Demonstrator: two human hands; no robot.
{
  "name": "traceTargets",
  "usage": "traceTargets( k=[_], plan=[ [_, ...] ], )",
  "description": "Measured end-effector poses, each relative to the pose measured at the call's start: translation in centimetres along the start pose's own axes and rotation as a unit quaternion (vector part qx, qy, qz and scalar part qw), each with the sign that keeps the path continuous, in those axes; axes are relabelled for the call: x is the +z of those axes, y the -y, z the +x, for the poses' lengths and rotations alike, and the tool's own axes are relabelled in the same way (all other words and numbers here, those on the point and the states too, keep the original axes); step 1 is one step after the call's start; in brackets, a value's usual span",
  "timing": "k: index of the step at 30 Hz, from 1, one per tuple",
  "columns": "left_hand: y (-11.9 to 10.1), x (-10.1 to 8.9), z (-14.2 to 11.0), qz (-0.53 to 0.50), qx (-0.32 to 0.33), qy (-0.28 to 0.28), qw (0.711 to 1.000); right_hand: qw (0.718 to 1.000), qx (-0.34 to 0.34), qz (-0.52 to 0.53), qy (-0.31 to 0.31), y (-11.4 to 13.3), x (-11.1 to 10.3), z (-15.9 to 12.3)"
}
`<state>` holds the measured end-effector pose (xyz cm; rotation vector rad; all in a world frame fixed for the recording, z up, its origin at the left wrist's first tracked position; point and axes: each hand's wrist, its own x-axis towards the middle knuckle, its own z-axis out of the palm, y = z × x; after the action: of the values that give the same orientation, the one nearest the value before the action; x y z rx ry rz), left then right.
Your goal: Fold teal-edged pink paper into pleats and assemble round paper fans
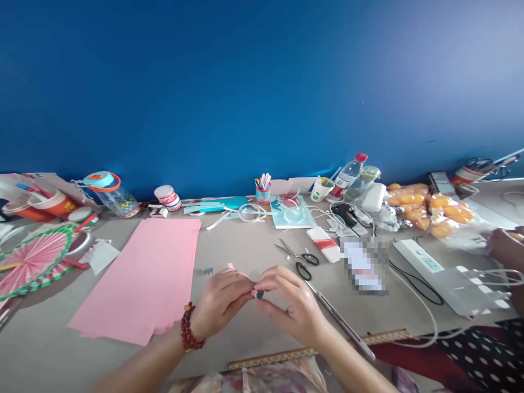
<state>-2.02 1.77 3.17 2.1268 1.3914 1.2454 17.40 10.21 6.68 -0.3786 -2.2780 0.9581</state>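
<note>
Above the grey table, my left hand (223, 299) and my right hand (293, 301) meet with their fingertips together. Both are closed on a small pink piece with a dark blue end (259, 295), mostly covered by the fingers; its exact kind cannot be made out. A red bead bracelet (188, 327) circles my left wrist. To the left of that hand lies a stack of pink paper (143, 273). Scissors (301, 258) with black handles rest beyond my right hand, blades pointing away to the left. A long, thin silvery bar (344, 322) lies beside my right forearm.
Along the blue wall stand a cup of sticks (263, 191), a bottle with a red cap (347, 177) and a tumbler (112, 194). At left is a pink paper fan (36, 259). A power strip (434, 275), cables and a bag of orange balls (434, 210) occupy the right.
</note>
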Motion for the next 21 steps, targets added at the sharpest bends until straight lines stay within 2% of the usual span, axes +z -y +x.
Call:
traceTargets(
  k=[2, 5, 8, 10, 12, 13, 14, 16, 18, 21],
  plan=[
    [-0.3, 0.5, -0.5, -0.006, -0.017, -0.005, 1.0, 1.0, 0.004, 0.022, -0.001, -0.1, 0.5, 0.1],
    [-0.7, 1.6, -1.6, -0.043, -0.069, -0.007, 0.997, 0.999, 0.017, 0.021, 0.047, -0.5, 0.7, -0.2],
    [-0.9, 2.3, -2.4, -0.068, -0.134, 0.023, 0.988, 0.998, 0.032, -0.001, 0.061, -0.9, 1.0, -0.6],
    [-0.3, 1.7, -2.7, -0.049, -0.142, 0.05, 0.987, 0.998, 0.045, -0.01, 0.051, -1.3, 1.2, -0.9],
    [1.3, 0.2, -3.1, 0.019, -0.127, 0.062, 0.99, 0.998, 0.053, -0.018, 0.033, -1.8, 1.2, -1.2],
    [2.3, -0.7, -3.3, 0.077, -0.141, 0.047, 0.986, 0.998, 0.056, -0.02, 0.024, -2.1, 1.0, -1.3],
    [3.5, -1.7, -3.7, 0.143, -0.167, 0.038, 0.975, 0.998, 0.057, -0.021, 0.017, -2.5, 0.9, -1.4],
    [5.7, -3.1, -4.4, 0.281, -0.242, -0.007, 0.929, 0.998, 0.058, -0.017, 0.003, -3.0, 0.5, -1.5],
    [7.3, -3.7, -5.1, 0.339, -0.262, 0.031, 0.903, 0.998, 0.055, -0.009, -0.009, -3.4, 0.3, -1.6],
    [8.5, -3.1, -5.5, 0.347, -0.244, 0.086, 0.902, 0.999, 0.044, 0.001, -0.027, -3.7, 0.5, -1.6]
  ],
)
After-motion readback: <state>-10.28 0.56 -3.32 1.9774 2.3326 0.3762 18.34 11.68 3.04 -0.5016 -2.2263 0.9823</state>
